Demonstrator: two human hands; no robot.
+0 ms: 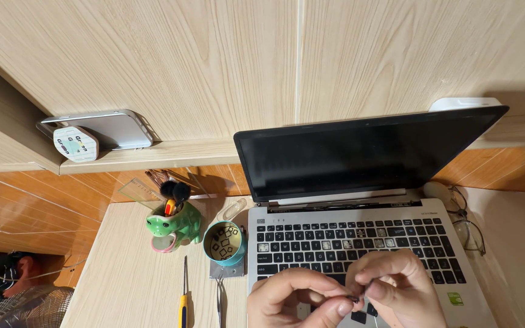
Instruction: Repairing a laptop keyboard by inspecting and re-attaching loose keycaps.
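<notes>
A pale wood desk point(129, 273) sits against orange tiling and light wood cabinet panels, with the open laptop point(360, 200) filling its 3 o'clock half. At 6 o'clock both hands meet over the keyboard point(347, 243), the left hand point(290, 297) and right hand point(396, 282) pinched together on a small dark keycap point(355, 297). Bare desk remains at 9 o'clock, edged by a frog-shaped holder point(174, 225), a teal cup point(224, 243), a yellow-handled screwdriver point(183, 297) and tweezers point(219, 300), while eyeglasses point(466, 225) crowd the 3 o'clock edge.
</notes>
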